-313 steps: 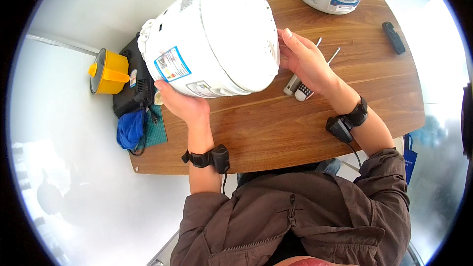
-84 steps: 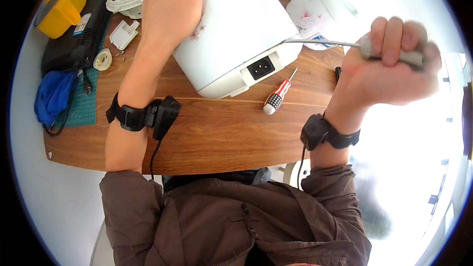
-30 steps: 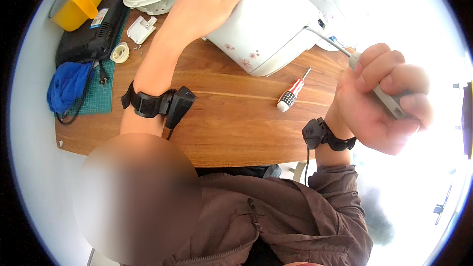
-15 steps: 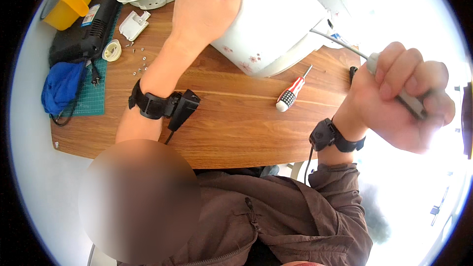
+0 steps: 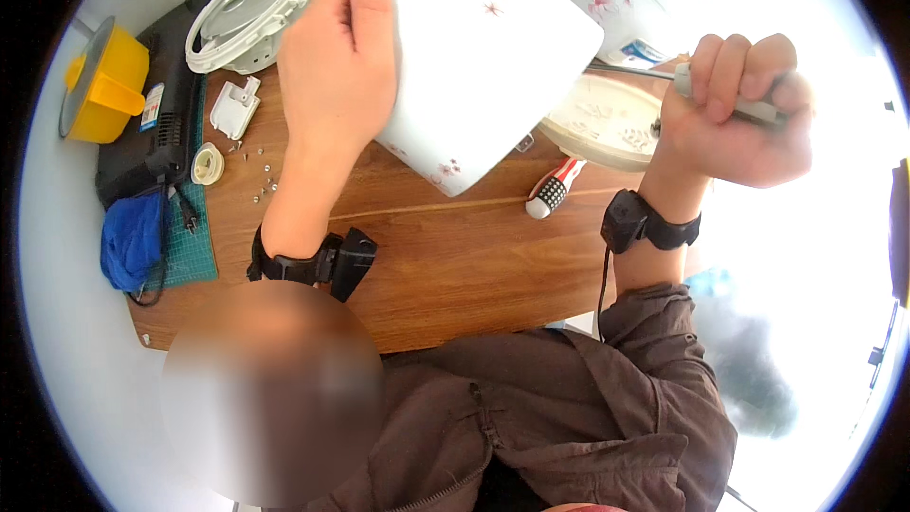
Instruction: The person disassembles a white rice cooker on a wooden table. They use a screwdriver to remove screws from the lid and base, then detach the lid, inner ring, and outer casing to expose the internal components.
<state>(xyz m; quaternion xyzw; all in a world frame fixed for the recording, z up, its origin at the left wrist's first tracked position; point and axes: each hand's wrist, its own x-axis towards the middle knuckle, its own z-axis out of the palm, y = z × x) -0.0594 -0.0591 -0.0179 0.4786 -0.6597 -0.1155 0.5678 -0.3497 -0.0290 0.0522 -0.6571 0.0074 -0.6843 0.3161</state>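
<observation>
My left hand (image 5: 336,66) is closed on the left side of a white appliance housing (image 5: 483,57) with a red flower print, which it holds tilted over the wooden table. In my right fist (image 5: 744,114) is a screwdriver with a grey handle (image 5: 682,79). Its thin metal shaft points left, to the housing's right edge; the tip is hidden or touches there. A round cream base (image 5: 607,123) lies partly beneath the housing, apart from it at the right. Just in front rests a second screwdriver (image 5: 550,194) with a red, white and black handle.
A round white lid (image 5: 251,14), a small white plastic part (image 5: 235,107), a cream cap (image 5: 208,163) and several screws lie left. Beyond them are a black device (image 5: 156,137), a yellow container (image 5: 112,81), blue cloth (image 5: 131,242) and green mat (image 5: 194,251). A flowered white container (image 5: 616,0) stands back right.
The housing has come away from the base and tilted, with my left hand moving left. The cream base now shows. My right hand has moved left and up with the screwdriver.
</observation>
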